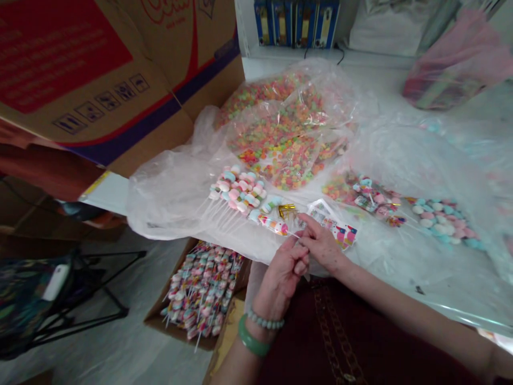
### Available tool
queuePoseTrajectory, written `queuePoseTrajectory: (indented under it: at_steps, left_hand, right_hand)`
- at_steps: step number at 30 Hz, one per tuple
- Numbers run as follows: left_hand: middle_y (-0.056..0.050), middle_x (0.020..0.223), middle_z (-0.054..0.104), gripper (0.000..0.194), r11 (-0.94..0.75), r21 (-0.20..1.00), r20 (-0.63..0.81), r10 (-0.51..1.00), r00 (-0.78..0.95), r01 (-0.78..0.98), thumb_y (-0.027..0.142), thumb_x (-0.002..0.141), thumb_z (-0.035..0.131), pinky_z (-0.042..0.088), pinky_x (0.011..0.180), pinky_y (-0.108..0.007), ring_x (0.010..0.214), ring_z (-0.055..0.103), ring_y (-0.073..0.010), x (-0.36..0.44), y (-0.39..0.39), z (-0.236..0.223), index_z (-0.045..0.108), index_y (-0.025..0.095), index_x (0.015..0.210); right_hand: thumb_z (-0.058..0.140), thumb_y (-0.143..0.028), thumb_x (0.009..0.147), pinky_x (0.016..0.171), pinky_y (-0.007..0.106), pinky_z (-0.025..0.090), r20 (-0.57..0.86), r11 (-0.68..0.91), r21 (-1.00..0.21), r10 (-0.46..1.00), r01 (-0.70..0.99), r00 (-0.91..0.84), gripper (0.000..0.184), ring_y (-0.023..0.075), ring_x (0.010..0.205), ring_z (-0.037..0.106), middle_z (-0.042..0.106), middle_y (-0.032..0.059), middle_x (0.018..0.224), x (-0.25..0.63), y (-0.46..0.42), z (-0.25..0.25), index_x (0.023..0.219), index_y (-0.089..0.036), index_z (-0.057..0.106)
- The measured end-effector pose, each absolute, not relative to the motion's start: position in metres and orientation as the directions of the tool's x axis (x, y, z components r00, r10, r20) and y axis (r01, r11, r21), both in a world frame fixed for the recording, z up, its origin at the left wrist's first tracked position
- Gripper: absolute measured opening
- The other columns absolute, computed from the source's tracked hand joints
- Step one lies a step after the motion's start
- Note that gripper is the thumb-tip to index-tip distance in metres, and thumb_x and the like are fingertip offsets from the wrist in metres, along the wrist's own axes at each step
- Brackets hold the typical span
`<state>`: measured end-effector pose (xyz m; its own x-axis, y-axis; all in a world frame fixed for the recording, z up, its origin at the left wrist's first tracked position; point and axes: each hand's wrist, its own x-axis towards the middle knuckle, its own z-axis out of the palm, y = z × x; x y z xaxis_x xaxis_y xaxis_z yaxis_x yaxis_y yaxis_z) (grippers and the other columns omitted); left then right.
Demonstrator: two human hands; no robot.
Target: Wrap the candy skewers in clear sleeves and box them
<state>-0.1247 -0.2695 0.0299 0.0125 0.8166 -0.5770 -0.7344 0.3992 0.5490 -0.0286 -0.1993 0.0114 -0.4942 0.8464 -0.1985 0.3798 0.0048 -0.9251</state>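
Observation:
My left hand [282,275], with a green bangle and a bead bracelet on its wrist, and my right hand [320,243] meet at the thin white stick of a candy skewer [272,224]. Both pinch this stick, and the colourful candy end lies on the plastic sheet [176,198], seemingly wrapped in clear film. Just beyond my fingers are small gold twist ties [287,211]. Printed paper labels [333,227] lie beside my right hand. A heap of pastel marshmallow skewers [236,190] lies to the left of the ties.
A clear bag of colourful cereal-like candy [284,128] lies behind my hands. More candy skewers [438,222] lie at right. Below the table edge, an open cardboard box [202,289] holds several skewers. A large cardboard carton [100,69] looms at upper left.

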Motion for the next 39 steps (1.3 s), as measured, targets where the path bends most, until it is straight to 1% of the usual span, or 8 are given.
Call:
queuePoseTrajectory:
  at_steps: [3,7,17,20,23,27,35,39]
  left_hand:
    - [0.009,0.054,0.047,0.039,0.475,0.545,-0.615,0.786,0.055,-0.691,0.017,0.066,0.066,0.022,0.036,-0.014,0.035,0.033,-0.0021,-0.125,-0.275,0.029,0.053,0.018,0.102]
    - [0.001,0.071,0.060,0.036,0.366,0.616,-0.647,0.740,-0.183,-0.698,0.035,0.068,0.072,0.037,0.039,-0.018,0.044,0.051,-0.0070,-0.140,-0.276,0.030,0.054,0.017,0.092]
    - [0.004,0.049,0.051,0.020,0.257,0.776,-0.561,0.699,-0.443,-0.577,0.027,0.064,0.069,0.032,0.040,-0.018,0.040,0.044,-0.0053,-0.140,-0.272,0.030,0.055,0.014,0.062]
    - [0.006,0.050,0.049,0.022,0.251,0.779,-0.551,0.711,-0.437,-0.574,0.029,0.065,0.070,0.031,0.038,-0.017,0.040,0.044,-0.0063,-0.134,-0.275,0.032,0.053,0.016,0.067]
    - [0.004,0.061,0.056,0.030,0.248,0.747,-0.563,0.729,-0.388,-0.617,0.037,0.066,0.073,0.033,0.035,-0.018,0.042,0.049,-0.0084,-0.133,-0.275,0.035,0.054,0.017,0.078]
    - [0.002,0.063,0.059,0.031,0.195,0.741,-0.555,0.716,-0.422,-0.643,0.039,0.067,0.073,0.036,0.037,-0.018,0.043,0.049,-0.0067,-0.136,-0.273,0.037,0.056,0.014,0.074]
    - [0.001,0.062,0.059,0.030,0.231,0.719,-0.602,0.678,-0.422,-0.655,0.037,0.061,0.075,0.032,0.038,-0.019,0.043,0.046,-0.0060,-0.132,-0.270,0.039,0.059,0.013,0.072]
    - [0.003,0.057,0.056,0.022,0.226,0.718,-0.614,0.652,-0.446,-0.658,0.031,0.062,0.070,0.030,0.041,-0.019,0.043,0.043,-0.0053,-0.131,-0.268,0.039,0.059,0.014,0.069]
  right_hand:
    - [0.052,-0.018,0.071,0.058,0.025,0.040,-0.221,-0.057,-0.946,0.834,0.319,-0.505,0.050,0.0115,0.056,0.047,0.048,-0.0065,0.059,-0.028,-0.195,0.009,0.121,-0.019,0.058]
    - [0.054,-0.017,0.071,0.057,0.024,0.041,-0.223,-0.082,-0.960,0.806,0.269,-0.548,0.051,0.0102,0.052,0.049,0.048,-0.0076,0.059,-0.025,-0.200,0.013,0.121,-0.018,0.057]
    - [0.056,-0.022,0.070,0.052,0.023,0.042,-0.260,-0.216,-0.966,0.777,0.146,-0.573,0.049,0.0091,0.049,0.048,0.049,-0.0084,0.058,-0.023,-0.208,0.020,0.119,-0.018,0.056]
    - [0.055,-0.022,0.070,0.054,0.023,0.042,-0.250,-0.202,-0.968,0.795,0.148,-0.553,0.049,0.0096,0.051,0.048,0.049,-0.0077,0.059,-0.018,-0.208,0.018,0.120,-0.018,0.056]
    - [0.054,-0.020,0.072,0.056,0.024,0.042,-0.216,-0.134,-0.973,0.810,0.187,-0.545,0.049,0.0102,0.053,0.049,0.049,-0.0070,0.059,-0.014,-0.208,0.017,0.121,-0.018,0.056]
    - [0.052,-0.020,0.077,0.062,0.025,0.043,-0.134,0.022,-0.963,0.827,0.269,-0.546,0.044,0.0113,0.059,0.052,0.054,-0.0050,0.062,-0.012,-0.211,0.014,0.120,-0.019,0.058]
    - [0.047,-0.020,0.085,0.071,0.031,0.050,0.164,0.406,-0.860,0.793,0.308,-0.587,0.038,0.0162,0.067,0.060,0.065,0.0027,0.073,-0.007,-0.217,0.012,0.121,-0.020,0.060]
    - [0.046,-0.021,0.085,0.071,0.032,0.051,0.191,0.434,-0.847,0.787,0.306,-0.587,0.039,0.0168,0.067,0.061,0.066,0.0032,0.075,-0.007,-0.219,0.011,0.122,-0.021,0.058]
